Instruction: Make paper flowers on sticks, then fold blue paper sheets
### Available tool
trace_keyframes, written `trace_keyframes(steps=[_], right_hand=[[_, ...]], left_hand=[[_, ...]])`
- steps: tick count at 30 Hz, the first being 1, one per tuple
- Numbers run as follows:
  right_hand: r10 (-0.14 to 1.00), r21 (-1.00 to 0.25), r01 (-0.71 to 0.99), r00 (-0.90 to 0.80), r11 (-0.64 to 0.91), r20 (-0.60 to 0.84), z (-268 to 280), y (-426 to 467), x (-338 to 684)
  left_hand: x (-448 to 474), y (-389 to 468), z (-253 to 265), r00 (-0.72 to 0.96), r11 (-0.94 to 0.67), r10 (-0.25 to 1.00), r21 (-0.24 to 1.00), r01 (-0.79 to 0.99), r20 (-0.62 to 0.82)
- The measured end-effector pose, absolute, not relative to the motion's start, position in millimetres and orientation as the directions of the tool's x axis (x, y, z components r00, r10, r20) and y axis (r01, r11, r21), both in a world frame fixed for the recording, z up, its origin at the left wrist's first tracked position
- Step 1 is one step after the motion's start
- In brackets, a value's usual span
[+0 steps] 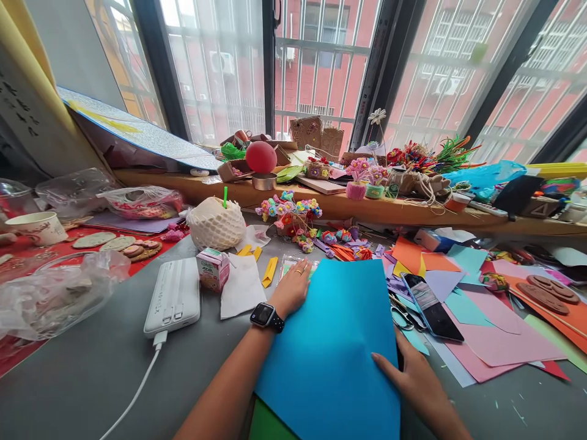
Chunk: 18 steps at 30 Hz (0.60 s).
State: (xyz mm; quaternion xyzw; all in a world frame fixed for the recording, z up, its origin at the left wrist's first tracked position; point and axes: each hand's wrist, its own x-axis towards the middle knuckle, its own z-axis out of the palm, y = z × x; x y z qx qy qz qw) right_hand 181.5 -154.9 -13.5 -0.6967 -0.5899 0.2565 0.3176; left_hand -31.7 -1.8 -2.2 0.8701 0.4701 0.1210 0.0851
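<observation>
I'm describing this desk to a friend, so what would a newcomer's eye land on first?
Probably the blue sheet, big and bright at the front centre, with the left hand and right hand at its side edges. Next, perhaps, the red ball up on the ledge by the window, then the pink paper to the sheet's right.

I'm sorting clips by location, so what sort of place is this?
Probably an indoor craft workspace, though whether a workshop, classroom or home isn't clear: a large blue sheet lies under the left hand, with coloured paper pieces and handmade-looking flowers nearby.
</observation>
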Motion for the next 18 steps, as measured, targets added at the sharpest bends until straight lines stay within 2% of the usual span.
trace_keyframes(steps=[3,7,13,18], right_hand=[[0.96,-0.791,0.58,0.279,-0.195,-0.031,-11.3,-145.2,188.2],[0.948,-0.696,0.7,0.306,-0.162,0.087,-1.7,-133.3,194.3],[0.941,-0.597,0.776,0.014,0.203,0.338,10.6,-143.0,188.2],[0.913,-0.496,0.78,-0.235,0.382,0.334,2.2,-149.3,183.0]], left_hand=[[-35.8,-2.2,0.9,0.573,-0.574,0.813,0.298,0.763,0.099],[-40.5,-1.8,1.6,0.666,-0.644,0.744,0.33,0.69,0.06],[-38.7,-1.1,-4.4,0.645,-0.638,0.757,0.324,0.698,0.104],[-37.6,-0.3,-7.4,0.641,-0.645,0.757,0.307,0.7,0.128]])
